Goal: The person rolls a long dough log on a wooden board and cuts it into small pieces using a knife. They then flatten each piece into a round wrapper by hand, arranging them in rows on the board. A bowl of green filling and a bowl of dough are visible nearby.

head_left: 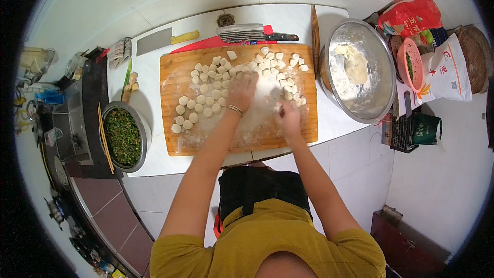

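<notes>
Dough pieces, small, round and off-white (204,100), lie scattered over a rectangular light-brown wooden board (309,129), flatter discs at left, smaller lumps (281,67) toward the far right. On my feed the left hand (242,91) is palm down, fingers stretched out and unclenched, at the edge of the cluster beside a patch of white flour (266,91); I can't see what sits under the palm. Right hand (289,118) has its fingers curled, just below the right-hand lumps; I can't tell whether it grasps anything, as the fingertips blur out. Board rests on a white tabletop (149,90). Past its far edge I log a broad grey cleaver with a yellow handle (155,41), a black-handled knife with a patterned blade (242,33) and a flat red sheet (198,45) partly beneath that knife. Right of the board, I get a large round steel bowl (380,98) holding a pale dough mass (355,67); between them, a long brown wooden stick (315,36). Left, a round grey tub (146,134) of chopped green filling (122,136), with light wooden chopsticks (105,139) along its outer left side.
</notes>
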A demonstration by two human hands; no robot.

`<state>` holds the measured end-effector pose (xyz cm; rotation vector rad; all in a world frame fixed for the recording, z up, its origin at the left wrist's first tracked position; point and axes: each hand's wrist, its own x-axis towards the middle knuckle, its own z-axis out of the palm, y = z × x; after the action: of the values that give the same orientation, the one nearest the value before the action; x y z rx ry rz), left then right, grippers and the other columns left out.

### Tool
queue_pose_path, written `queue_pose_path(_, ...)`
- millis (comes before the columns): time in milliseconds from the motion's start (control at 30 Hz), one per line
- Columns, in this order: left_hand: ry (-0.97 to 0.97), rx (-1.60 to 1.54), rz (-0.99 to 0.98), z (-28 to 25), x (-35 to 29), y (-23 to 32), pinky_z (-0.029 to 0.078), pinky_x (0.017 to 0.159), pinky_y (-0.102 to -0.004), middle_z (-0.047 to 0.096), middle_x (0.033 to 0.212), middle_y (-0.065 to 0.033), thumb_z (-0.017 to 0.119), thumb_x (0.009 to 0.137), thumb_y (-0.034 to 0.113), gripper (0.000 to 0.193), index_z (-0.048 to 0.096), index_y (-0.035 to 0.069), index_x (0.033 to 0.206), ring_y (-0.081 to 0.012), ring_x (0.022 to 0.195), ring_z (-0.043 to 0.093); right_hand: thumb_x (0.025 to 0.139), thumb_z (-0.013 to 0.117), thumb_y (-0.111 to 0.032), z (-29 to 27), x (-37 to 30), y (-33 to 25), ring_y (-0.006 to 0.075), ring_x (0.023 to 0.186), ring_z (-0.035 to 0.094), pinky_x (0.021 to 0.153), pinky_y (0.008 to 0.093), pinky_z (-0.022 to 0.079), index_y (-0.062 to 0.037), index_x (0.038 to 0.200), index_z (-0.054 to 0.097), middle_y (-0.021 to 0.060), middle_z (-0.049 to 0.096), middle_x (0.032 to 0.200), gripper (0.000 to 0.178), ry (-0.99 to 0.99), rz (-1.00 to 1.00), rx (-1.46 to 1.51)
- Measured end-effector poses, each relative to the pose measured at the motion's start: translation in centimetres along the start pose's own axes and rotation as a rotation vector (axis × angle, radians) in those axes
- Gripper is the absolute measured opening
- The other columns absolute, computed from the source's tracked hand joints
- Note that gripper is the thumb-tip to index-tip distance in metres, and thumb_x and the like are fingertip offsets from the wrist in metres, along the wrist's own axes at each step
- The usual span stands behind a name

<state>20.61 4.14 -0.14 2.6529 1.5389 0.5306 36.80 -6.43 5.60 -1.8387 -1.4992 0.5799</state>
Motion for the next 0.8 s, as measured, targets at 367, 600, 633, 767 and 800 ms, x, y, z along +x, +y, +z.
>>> queue_pose_path(367, 0.062, 0.122, -0.253, -1.9, 1.7, -4.9, 0.047, 0.078, -0.0400, 0.057, 0.087, -0.0058, 0.059, 0.081, 0.017, 0.017, 0.059, 0.011, 0.097, -0.0247, 0.085, 0.058, 0.079, 0.064, -0.015, 3.0, -3.2, 0.1, 0.0365, 0.076, 0.061, 0.063, 0.0453, 0.050, -0.0070, 0.096, 0.055, 0.0140, 0.057, 0.091, 0.020, -0.258, -0.138, -0.221)
queue_pose_path(600, -0.070, 0.263, -0.397, -1.4, 2.7, -1.8, 0.053, 0.067, -0.0365, 0.059, 0.090, -0.0070, 0.056, 0.084, 0.015, 0.014, 0.058, 0.011, 0.097, -0.0227, 0.079, 0.063, 0.079, 0.061, -0.014, 3.3, -2.8, -1.8, 0.0369, 0.076, 0.061, 0.060, 0.0436, 0.051, -0.0075, 0.088, 0.055, 0.0139, 0.057, 0.091, 0.013, -0.231, -0.128, -0.299)
queue_pose_path(633, -0.106, 0.237, -0.427, -1.7, 3.0, -1.6, 0.054, 0.065, -0.0359, 0.059, 0.090, -0.0074, 0.056, 0.083, 0.015, 0.018, 0.058, 0.009, 0.100, -0.0226, 0.080, 0.064, 0.079, 0.061, -0.013, 3.0, -2.8, -2.5, 0.0370, 0.077, 0.061, 0.060, 0.0439, 0.052, -0.0074, 0.087, 0.055, 0.0141, 0.057, 0.092, 0.012, -0.218, -0.134, -0.269)
queue_pose_path(767, -0.135, 0.182, -0.420, -1.6, 3.1, -3.0, 0.055, 0.067, -0.0367, 0.056, 0.099, -0.0112, 0.059, 0.082, 0.013, 0.022, 0.058, 0.007, 0.103, -0.0247, 0.087, 0.064, 0.077, 0.060, -0.011, 3.3, -3.2, -1.6, 0.0371, 0.082, 0.061, 0.064, 0.0453, 0.051, -0.0078, 0.089, 0.055, 0.0136, 0.056, 0.094, 0.013, -0.271, -0.161, -0.250)
queue_pose_path(800, -0.123, 0.094, -0.386, -2.3, 3.0, -2.8, 0.054, 0.069, -0.0377, 0.055, 0.102, -0.0122, 0.060, 0.081, 0.012, 0.023, 0.057, 0.006, 0.103, -0.0264, 0.088, 0.063, 0.077, 0.060, -0.011, 3.3, -3.3, -1.2, 0.0371, 0.083, 0.061, 0.065, 0.0456, 0.051, -0.0076, 0.089, 0.055, 0.0134, 0.056, 0.094, 0.013, -0.273, -0.160, -0.239)
